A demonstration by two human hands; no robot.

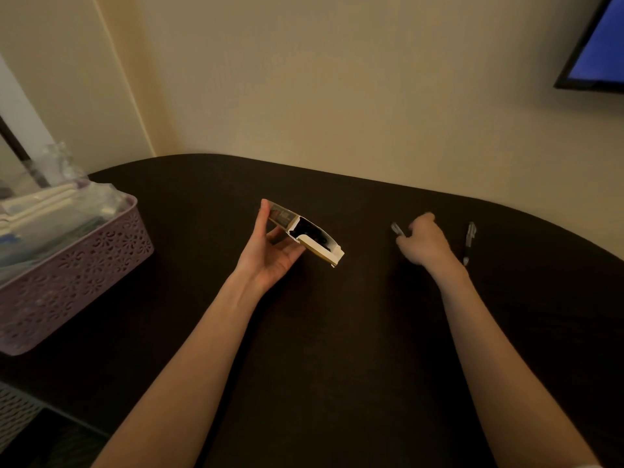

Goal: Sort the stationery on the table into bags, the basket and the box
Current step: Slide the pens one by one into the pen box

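Note:
My left hand (270,244) holds a small white cardboard box (305,233) above the dark table (337,332), palm up, thumb on its far end. The box is open at its right part and dark items show inside. My right hand (423,241) is over the table to the right, fingers curled round a pen (397,229) whose clear tip sticks out to the left. A second pen (469,241) lies on the table just right of that hand.
A pink perforated basket (67,275) stands at the table's left edge, filled with clear plastic bags of stationery. A white basket (17,413) sits lower at the bottom left. A wall runs behind the table and a screen (597,49) hangs top right.

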